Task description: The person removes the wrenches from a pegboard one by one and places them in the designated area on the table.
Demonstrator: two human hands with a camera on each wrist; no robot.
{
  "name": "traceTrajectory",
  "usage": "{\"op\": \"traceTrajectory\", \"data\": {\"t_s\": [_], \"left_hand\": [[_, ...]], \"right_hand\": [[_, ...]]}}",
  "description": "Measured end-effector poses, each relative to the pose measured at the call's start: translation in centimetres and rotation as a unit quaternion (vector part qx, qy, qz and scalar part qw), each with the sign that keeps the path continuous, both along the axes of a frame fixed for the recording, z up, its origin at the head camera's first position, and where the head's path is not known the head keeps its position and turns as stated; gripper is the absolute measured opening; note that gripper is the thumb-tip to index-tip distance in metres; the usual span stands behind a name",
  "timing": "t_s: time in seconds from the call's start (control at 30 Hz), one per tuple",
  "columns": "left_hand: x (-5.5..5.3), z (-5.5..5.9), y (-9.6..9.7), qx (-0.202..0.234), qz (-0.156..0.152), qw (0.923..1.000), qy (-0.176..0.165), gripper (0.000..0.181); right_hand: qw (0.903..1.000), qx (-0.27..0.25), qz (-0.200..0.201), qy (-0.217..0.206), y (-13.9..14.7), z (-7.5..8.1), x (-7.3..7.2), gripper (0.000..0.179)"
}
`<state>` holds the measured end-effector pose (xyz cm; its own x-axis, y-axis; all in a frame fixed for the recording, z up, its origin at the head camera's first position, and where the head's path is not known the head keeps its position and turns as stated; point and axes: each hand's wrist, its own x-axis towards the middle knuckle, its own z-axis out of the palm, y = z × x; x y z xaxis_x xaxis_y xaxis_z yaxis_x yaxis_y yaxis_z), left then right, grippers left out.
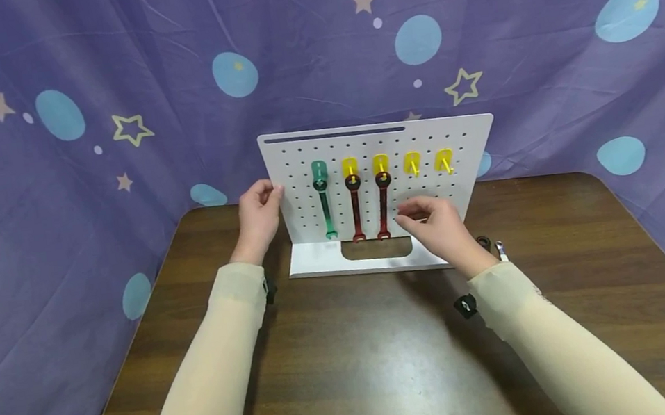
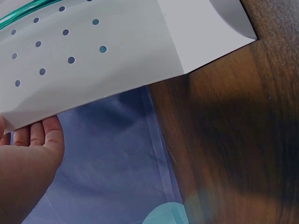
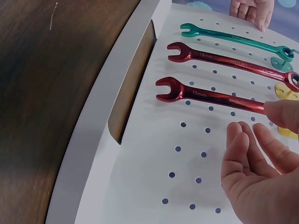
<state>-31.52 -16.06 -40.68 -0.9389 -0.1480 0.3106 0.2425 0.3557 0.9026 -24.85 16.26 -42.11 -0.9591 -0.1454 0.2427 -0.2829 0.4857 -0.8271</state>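
Note:
A white pegboard (image 1: 473, 129) stands upright on its base (image 1: 317, 258). My left hand (image 1: 259, 213) pinches its left edge, thumb in front and fingers behind. A green combination wrench (image 1: 326, 212) hangs from a green hook (image 1: 319, 167). Two red combination wrenches hang from yellow hooks beside it: a left one (image 1: 356, 208) and a right one (image 1: 384, 208). My right hand (image 1: 434, 226) is just right of the right red wrench, holding nothing, its fingers loosely bent. In the right wrist view, the thumb (image 3: 282, 114) overlaps that wrench's shank (image 3: 224, 99); I cannot tell whether they touch.
Two yellow hooks, one (image 1: 411, 163) and another (image 1: 443, 161), bear nothing. Behind my right wrist, a dark ring end (image 1: 484, 243) and a silver wrench end (image 1: 501, 250) lie on the brown table (image 1: 352, 359). A purple curtain (image 1: 318, 97) hangs behind the board.

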Motion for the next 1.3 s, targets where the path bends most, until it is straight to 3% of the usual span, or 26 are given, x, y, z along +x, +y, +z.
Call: {"op": "traceTrajectory", "data": {"t_s": [1.3], "left_hand": [[-0.1,-0.2,-0.1,0.004,-0.001,1.0000,-0.001,0.019]], "right_hand": [[0.9998,0.012,0.007,-0.015,-2.1,0.2,-2.0,0.015]]}}
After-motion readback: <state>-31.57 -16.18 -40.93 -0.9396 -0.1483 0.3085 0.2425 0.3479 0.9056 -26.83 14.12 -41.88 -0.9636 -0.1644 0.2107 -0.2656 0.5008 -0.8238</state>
